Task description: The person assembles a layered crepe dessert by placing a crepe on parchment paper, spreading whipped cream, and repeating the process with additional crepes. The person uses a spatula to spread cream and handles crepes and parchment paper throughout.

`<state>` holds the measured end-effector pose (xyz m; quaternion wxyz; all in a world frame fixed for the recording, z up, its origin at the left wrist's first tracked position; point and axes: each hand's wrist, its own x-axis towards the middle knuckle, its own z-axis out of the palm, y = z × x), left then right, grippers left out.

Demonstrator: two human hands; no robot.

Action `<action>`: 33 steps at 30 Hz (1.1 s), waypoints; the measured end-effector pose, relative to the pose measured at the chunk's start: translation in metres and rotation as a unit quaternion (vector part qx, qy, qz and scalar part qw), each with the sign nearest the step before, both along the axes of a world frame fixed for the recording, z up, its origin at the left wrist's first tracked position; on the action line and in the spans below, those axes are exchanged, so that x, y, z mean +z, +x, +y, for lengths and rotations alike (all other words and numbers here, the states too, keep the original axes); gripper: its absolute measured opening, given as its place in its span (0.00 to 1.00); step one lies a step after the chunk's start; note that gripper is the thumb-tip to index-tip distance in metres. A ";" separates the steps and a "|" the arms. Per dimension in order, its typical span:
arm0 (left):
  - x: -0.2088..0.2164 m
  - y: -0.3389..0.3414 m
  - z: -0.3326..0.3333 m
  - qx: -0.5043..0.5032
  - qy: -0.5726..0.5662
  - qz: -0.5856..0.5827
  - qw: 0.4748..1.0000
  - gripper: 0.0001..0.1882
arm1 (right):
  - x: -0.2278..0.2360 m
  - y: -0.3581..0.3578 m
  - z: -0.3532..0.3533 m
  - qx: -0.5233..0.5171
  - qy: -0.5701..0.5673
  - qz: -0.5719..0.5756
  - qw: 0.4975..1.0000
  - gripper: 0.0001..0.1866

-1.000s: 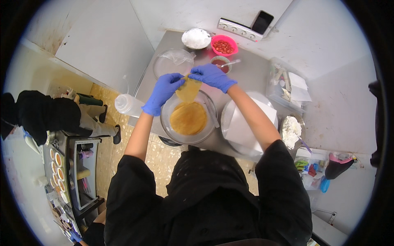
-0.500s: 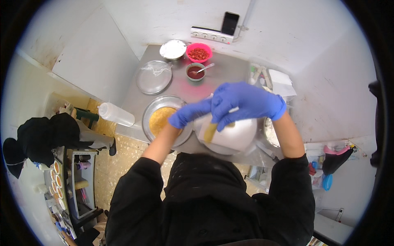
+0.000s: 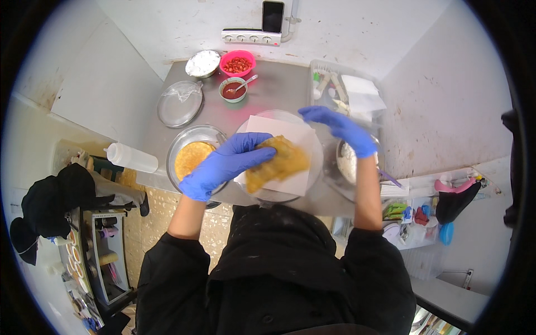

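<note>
My left hand, in a blue glove, grips a thin, floppy golden-brown cake layer, blurred by motion. The layer hangs over a square sheet of white paper on a round, pale turntable or plate. Away from the layer, to the right, my gloved right hand is raised with its fingers stretched out and nothing in them. A metal pan left of the paper holds a round yellow cake layer. White cream fills a bowl below my right wrist, partly hidden.
Along the back stand a bowl of white cream, a pink bowl of cut red fruit and a bowl of red sauce with a spoon. A lidded round tin, a squeeze bottle and a clear bin flank the workspace.
My hands, close together half a second ago, have parted. The left now holds the cake layer spread above the paper; the right has moved off to the right, fingers extended. The view has shifted.
</note>
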<state>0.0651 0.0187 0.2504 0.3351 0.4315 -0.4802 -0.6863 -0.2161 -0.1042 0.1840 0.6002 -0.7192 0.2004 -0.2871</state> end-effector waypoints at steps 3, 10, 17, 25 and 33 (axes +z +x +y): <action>0.015 0.006 0.002 -0.008 -0.171 -0.271 0.947 0.14 | -0.108 0.015 -0.031 -0.252 0.006 0.237 0.938 0.21; 0.030 0.028 0.003 0.026 -0.344 -0.443 0.828 0.13 | -0.216 -0.014 -0.001 -0.376 0.310 -0.001 0.873 0.22; 0.022 0.027 0.003 0.047 -0.237 -0.429 0.870 0.14 | -0.221 -0.031 0.058 -0.422 0.328 0.071 0.842 0.22; 0.030 0.011 -0.008 0.011 -0.215 -0.348 0.912 0.14 | -0.095 0.038 0.061 -0.323 -0.071 0.074 0.941 0.32; 0.020 0.004 -0.020 0.026 -0.173 -0.248 0.953 0.12 | -0.019 0.069 0.023 0.001 0.226 -0.006 0.974 0.17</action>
